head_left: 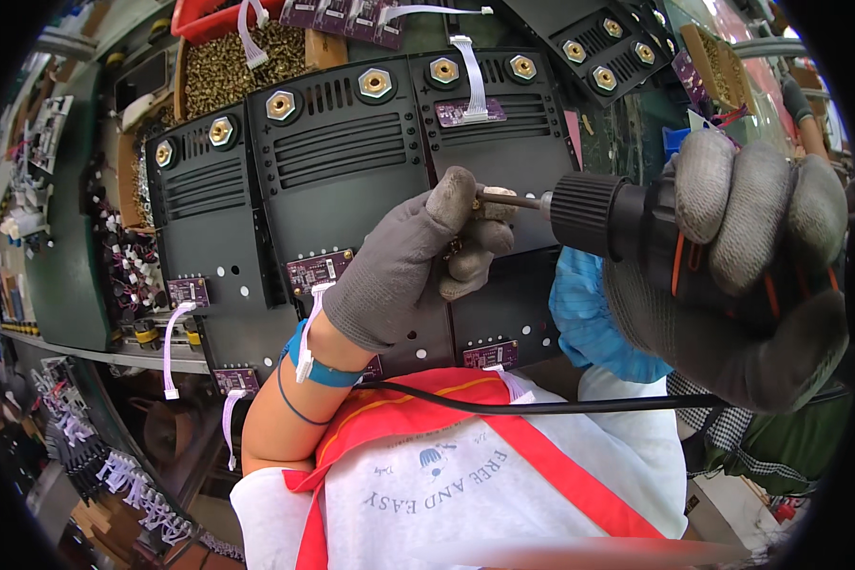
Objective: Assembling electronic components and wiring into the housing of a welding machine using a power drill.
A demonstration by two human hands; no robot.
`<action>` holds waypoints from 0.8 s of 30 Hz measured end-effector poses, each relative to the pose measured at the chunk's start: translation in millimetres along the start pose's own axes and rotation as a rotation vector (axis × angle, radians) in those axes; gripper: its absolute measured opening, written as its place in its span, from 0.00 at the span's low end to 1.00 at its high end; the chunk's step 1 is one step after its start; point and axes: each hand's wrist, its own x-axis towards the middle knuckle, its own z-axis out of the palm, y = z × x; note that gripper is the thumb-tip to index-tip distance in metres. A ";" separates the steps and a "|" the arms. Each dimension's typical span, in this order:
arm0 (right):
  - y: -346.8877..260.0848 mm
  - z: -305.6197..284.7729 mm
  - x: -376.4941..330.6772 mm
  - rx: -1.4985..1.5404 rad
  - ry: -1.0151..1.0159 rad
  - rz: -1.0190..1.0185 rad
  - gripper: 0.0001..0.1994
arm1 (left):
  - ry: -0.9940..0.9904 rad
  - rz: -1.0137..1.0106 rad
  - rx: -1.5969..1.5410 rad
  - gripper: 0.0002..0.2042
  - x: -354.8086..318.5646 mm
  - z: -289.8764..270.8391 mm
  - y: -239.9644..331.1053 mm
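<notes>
My right hand (731, 256), in a grey work glove, is wrapped round a black electric screwdriver (594, 217) with orange trim. Its thin bit (513, 199) points left and meets the fingertips of my left hand (418, 252). That hand, gloved as well, is closed in a pinch at the bit's tip, and small brass-coloured screws (454, 245) show between its fingers. Both hands are above black slotted metal panels (342, 209). Purple circuit boards (319, 272) lie on the panels, one of them (456, 112) with a white ribbon cable, near brass fittings with hex nuts (374, 84).
Beyond the panels stands a box of brass-coloured screws (232, 76) with a red bin (213, 17) behind it. More nutted panels (603, 52) and another parts box (717, 71) are at far right. A black cord (560, 407) crosses before my body. White-plugged cables (137, 285) lie left.
</notes>
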 end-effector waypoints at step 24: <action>0.9 -4.0 -21.8 -0.072 0.029 -0.025 0.10 | 0.180 -0.036 0.102 0.24 3.2 4.4 -3.8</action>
